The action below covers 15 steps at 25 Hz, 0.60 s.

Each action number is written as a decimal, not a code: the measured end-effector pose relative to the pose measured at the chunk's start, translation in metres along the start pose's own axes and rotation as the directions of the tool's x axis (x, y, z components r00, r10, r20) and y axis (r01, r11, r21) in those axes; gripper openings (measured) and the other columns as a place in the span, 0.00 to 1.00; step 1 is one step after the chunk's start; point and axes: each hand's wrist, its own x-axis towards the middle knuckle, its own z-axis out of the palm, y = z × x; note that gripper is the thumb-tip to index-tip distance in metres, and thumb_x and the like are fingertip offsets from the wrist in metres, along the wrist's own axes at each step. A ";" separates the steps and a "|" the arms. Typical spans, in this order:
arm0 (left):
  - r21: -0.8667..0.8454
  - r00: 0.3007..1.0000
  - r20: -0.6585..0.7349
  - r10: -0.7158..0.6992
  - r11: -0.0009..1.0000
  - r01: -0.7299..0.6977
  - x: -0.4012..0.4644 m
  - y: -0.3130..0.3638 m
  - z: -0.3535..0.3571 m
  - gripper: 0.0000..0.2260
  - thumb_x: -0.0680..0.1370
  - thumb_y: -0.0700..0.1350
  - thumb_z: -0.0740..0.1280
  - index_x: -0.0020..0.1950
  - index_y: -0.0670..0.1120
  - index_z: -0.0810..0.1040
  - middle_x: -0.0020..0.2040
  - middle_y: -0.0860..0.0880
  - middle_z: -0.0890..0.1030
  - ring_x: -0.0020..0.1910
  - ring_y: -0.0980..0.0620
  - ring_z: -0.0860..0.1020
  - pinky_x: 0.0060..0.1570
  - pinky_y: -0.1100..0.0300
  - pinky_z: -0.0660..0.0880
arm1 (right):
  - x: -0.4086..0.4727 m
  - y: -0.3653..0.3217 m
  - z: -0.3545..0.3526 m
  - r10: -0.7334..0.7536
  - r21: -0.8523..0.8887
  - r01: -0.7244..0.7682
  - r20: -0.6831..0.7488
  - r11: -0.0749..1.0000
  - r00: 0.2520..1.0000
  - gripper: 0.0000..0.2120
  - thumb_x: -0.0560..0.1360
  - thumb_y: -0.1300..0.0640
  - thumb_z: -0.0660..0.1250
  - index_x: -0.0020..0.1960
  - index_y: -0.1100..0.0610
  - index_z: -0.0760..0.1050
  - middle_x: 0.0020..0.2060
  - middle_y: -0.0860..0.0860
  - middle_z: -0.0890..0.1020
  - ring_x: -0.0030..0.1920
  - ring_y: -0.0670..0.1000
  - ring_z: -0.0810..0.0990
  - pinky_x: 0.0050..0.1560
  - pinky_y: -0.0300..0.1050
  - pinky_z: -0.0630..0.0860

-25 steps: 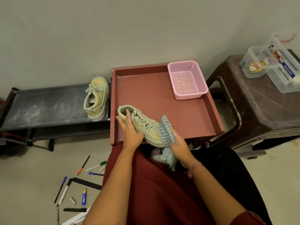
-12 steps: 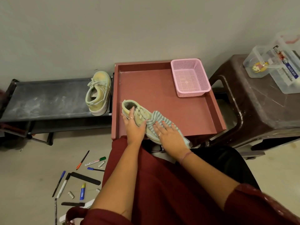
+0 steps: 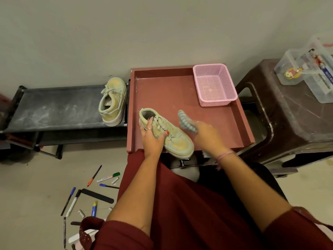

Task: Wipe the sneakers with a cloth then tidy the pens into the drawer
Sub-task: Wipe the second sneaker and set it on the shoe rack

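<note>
holding the near sneaker [image 3: 167, 134] steady with my left hand [image 3: 152, 139], i have the thumb curled over the laces and the fingers wrapped round the heel side, one finger hooked at the collar. the shoe lies tilted at the front edge of the red drawer [image 3: 241, 123], toe pointing toward my right hand and hanging past the drawer's front lip.

my right hand [image 3: 207, 135] is just beside the toe, apart from the shoe, and blurred. its fingers are closed on the striped cloth [image 3: 186, 121], which sticks up and away from the knuckles toward the far side; another bit of cloth shows below the wrist. i cannot tell exactly how the fingers sit in the blur, only that the cloth is gripped.

beyond my right hand, in the drawer's far corner, sits a pink basket [image 3: 214, 85]. off to the outside of my left hand the second sneaker [image 3: 112, 101] rests on a dusty black rack [image 3: 54, 109], its toe toward the wall, just beside the drawer's side wall.

below and outside my left forearm the pens [image 3: 108, 177] lie scattered on the floor [image 3: 36, 177], well apart from both hands: a green-capped marker, blue-capped ones, an orange-tipped pen, loose caps and a flat black strip. past my right hand stands a brown stool [image 3: 288, 123] carrying clear plastic boxes [image 3: 306, 73].
</note>
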 end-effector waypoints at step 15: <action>0.051 1.000 0.019 0.014 0.999 -0.015 0.003 -0.003 0.001 0.34 0.71 0.45 0.75 0.75 0.53 0.66 0.78 0.44 0.55 0.75 0.48 0.59 0.66 0.64 0.60 | 0.000 0.013 0.008 -0.127 -0.086 0.117 -0.123 0.989 0.984 0.24 0.75 0.62 0.61 0.69 0.47 0.70 0.63 0.48 0.76 0.63 0.56 0.74 0.56 0.49 0.75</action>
